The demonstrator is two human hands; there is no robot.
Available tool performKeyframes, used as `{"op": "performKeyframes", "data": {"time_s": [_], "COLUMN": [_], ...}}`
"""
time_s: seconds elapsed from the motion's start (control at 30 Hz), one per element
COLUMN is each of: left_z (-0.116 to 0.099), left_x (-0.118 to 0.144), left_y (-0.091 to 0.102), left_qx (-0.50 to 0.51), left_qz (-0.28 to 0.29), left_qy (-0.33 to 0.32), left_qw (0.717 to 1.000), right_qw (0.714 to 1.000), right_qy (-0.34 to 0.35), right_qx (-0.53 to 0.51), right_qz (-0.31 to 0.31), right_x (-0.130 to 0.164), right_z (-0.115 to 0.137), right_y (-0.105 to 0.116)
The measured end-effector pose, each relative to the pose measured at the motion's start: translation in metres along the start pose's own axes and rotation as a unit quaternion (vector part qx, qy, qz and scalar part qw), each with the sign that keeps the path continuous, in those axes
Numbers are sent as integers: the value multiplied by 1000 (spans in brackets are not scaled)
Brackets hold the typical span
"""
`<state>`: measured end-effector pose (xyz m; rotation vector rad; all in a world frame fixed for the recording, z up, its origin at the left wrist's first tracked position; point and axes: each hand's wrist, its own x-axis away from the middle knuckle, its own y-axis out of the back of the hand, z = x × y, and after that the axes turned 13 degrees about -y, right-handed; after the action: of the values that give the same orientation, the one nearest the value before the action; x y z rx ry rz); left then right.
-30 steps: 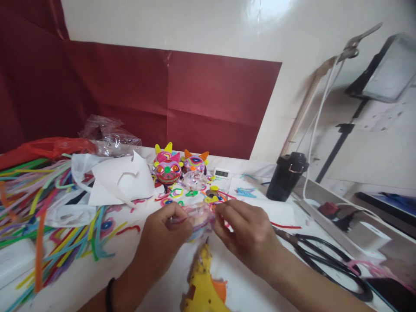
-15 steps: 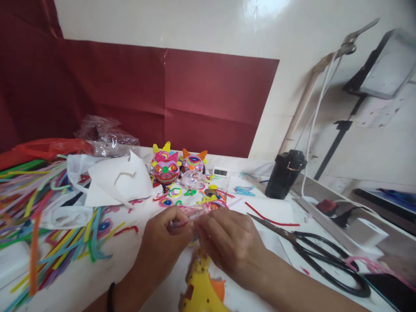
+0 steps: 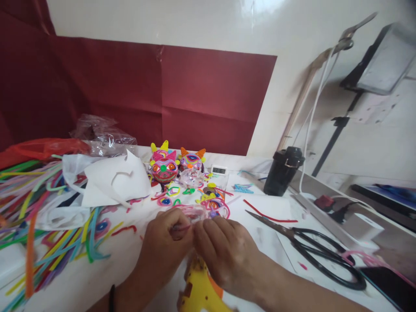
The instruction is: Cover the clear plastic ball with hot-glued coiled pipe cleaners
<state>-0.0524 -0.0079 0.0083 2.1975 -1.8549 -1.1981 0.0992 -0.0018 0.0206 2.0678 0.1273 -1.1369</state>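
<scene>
**Two hands pinching a small clear craft piece over a cluttered table**

At lower centre of the frame, the left hand (image 3: 165,242) and the right hand (image 3: 224,251) meet, fingertips together, both pinched on a small clear plastic piece wound with pink strands (image 3: 195,213). The piece sits just above the knuckles and is partly hidden by the fingers, so its full shape cannot be made out. A dark band circles the left wrist at the bottom edge.

Directly below the hands, at the bottom centre, the top of a yellow glue gun (image 3: 199,292) pokes up, half covered by the right wrist.

Beyond the hands, at mid-frame, stand two small round decorated heads (image 3: 175,164) in pink, orange and yellow, with loose coloured loops (image 3: 191,195) scattered between them and the hands. A small white digital timer (image 3: 218,170) sits just behind.

On the left, a heap of coloured pipe cleaners (image 3: 42,225) spreads across the white table (image 3: 260,242), with white paper (image 3: 110,182) and a crumpled clear plastic bag (image 3: 100,134) behind; what the bag holds cannot be told.

On the right lie black scissors (image 3: 312,255), a red strand (image 3: 266,214) and a black lidded cup (image 3: 284,171), its contents unseen
</scene>
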Motion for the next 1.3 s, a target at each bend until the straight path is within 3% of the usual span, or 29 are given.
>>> {"op": "performKeyframes", "data": {"time_s": [0.2, 0.37, 0.53, 0.87, 1.0, 1.3], "left_z": [1, -1, -1, 1, -2, -1], "left_x": [-2, -4, -3, -4, -3, -3], "left_y": [2, 6, 4, 2, 3, 1], "left_qx": [56, 62, 69, 50, 62, 82], "left_qz": [-15, -25, -18, -5, -12, -18], "left_qy": [27, 49, 46, 39, 55, 52], "left_qw": [998, 997, 996, 998, 997, 995], "right_qw": [999, 982, 981, 999, 999, 999], "right_qy": [-24, -146, -83, 25, 33, 6], "right_qx": [-26, -116, -171, -35, 7, -44], "right_qz": [-11, -34, 34, 21, 7, -4], "right_x": [0, -6, -10, -5, -1, 2], "right_z": [-12, -30, -25, -10, -6, -8], "right_y": [-8, -4, 2, 3, 3, -4]}}
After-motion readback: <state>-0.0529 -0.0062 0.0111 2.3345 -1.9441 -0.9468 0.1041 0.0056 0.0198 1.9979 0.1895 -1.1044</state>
